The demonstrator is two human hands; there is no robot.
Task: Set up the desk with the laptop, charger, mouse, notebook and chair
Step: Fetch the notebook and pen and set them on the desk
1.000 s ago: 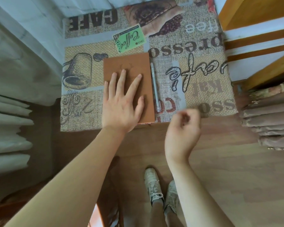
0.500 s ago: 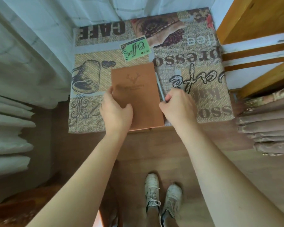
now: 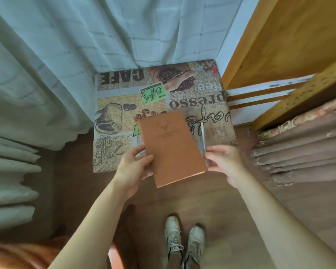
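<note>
A brown notebook [image 3: 173,148] with a deer emblem is lifted at an angle, its near end past the front edge of the small table [image 3: 114,88] with the café-print cloth. My left hand [image 3: 133,167] grips the notebook's left edge, thumb on the cover. My right hand [image 3: 224,162] is at the notebook's right edge, its fingertips pinched on the lower end of a slim silver pen [image 3: 202,133] that lies along that edge. No laptop, charger or mouse is in view.
Pale curtains [image 3: 47,74] hang behind and to the left of the table. A wooden shelf unit [image 3: 291,55] stands on the right with folded brown fabric [image 3: 303,152] below it. My feet in white shoes [image 3: 182,239] stand on the wooden floor. An orange-brown object [image 3: 17,253] shows at bottom left.
My left hand went from flat on the cover to gripping its edge. My right hand reached in and closed on the pen. The notebook came up off the cloth toward me.
</note>
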